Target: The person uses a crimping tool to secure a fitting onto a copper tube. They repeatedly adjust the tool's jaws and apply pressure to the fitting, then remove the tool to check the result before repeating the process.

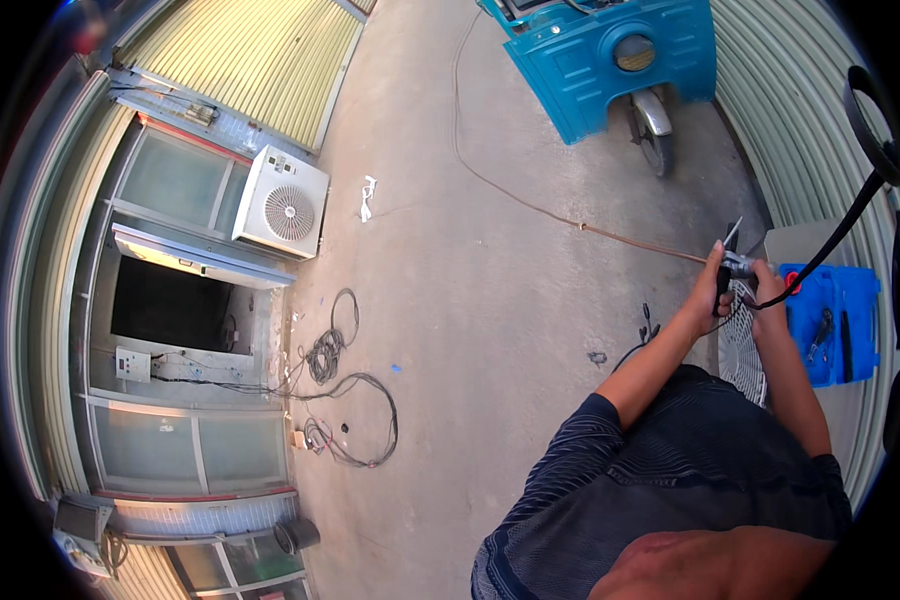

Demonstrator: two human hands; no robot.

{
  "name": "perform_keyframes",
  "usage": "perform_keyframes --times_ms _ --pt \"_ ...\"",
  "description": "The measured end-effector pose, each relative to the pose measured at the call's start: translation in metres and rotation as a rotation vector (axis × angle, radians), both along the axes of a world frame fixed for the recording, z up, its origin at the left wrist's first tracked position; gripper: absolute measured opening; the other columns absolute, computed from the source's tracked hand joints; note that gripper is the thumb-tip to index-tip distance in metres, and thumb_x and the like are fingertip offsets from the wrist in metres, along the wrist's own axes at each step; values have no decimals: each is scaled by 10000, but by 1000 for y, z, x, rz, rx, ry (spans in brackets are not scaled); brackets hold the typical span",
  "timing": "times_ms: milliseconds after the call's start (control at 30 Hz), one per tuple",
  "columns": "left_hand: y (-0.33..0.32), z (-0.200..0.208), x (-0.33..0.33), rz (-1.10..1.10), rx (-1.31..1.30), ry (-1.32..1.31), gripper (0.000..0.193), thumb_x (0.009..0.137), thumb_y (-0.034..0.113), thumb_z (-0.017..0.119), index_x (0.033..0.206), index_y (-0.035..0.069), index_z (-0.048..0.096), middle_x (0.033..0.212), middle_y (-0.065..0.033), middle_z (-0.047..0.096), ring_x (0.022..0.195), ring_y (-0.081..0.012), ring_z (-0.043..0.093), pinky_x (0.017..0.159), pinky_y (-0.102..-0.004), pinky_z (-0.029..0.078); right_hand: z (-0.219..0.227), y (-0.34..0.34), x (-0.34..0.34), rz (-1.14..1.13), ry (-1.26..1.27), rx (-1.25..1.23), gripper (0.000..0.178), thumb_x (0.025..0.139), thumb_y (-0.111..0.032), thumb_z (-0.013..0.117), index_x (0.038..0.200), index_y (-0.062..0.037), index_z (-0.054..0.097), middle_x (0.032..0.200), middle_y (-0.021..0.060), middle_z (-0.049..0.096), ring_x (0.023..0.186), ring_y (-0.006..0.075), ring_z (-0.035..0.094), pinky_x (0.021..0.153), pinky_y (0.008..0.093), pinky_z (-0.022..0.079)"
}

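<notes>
My left hand (708, 292) is closed around a black-handled tool (723, 290), and a light, pointed metal tip (736, 230) stands up beyond the fingers. Close beside it, my right hand (767, 286) grips a small grey metal piece (738, 265) whose exact kind I cannot make out. A thin brownish line (630, 240), a tube or cable, runs across the ground and reaches my hands. Below them is a round pale grille (741, 350), partly covered by my forearms.
An open blue tool case (838, 320) lies to my right by the ribbed shutter (800, 110). A blue three-wheeled vehicle (620, 65) stands ahead. Coiled dark cables (325, 355) and a white outdoor air-conditioner unit (288, 205) are at left. A black cord (830, 240) crosses at right.
</notes>
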State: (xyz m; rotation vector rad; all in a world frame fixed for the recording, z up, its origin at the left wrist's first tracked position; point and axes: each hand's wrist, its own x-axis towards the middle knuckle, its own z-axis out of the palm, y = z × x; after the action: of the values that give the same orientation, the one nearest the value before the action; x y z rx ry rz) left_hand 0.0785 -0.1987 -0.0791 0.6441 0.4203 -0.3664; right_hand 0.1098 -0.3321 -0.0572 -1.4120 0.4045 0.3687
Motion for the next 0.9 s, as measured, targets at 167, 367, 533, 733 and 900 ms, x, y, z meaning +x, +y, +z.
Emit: perform_keyframes --times_ms 167,367,533,733,900 --pt "41 14 -36 -28 -146 -2 584 895 772 503 994 198 543 741 45 517 442 -52 369 363 -190 236 -25 4 -29 214 -813 -269 530 826 -176 634 1321 -7 549 1265 115 596 1074 160 588 840 300 485" --pt "91 47 -105 -73 -78 28 624 897 777 489 1076 183 555 845 39 525 455 -33 342 360 -159 220 73 29 33 1369 -2060 -412 592 704 -83 758 1258 -176 570 1357 140 558 1223 327 540 1035 521 430" --pt "133 56 -116 121 -61 12 640 907 742 520 1023 116 587 721 43 485 450 -31 344 350 -157 231 101 78 38 1214 -2139 -502 452 824 -116 678 1259 -193 584 1218 125 617 1108 293 607 990 475 448" --pt "141 49 -88 119 -74 -8 648 871 749 575 935 104 563 678 51 451 446 -41 369 348 -170 240 25 32 -2 511 -201 -51 473 931 -430 677 1198 -45 613 1010 50 595 931 158 576 773 315 460" --pt "108 40 -58 44 -14 50 651 872 766 550 959 121 566 675 57 450 438 -38 377 347 -168 247 40 41 -19 542 57 32 562 846 -637 703 1025 -110 622 854 -18 514 722 111 506 614 282 368"
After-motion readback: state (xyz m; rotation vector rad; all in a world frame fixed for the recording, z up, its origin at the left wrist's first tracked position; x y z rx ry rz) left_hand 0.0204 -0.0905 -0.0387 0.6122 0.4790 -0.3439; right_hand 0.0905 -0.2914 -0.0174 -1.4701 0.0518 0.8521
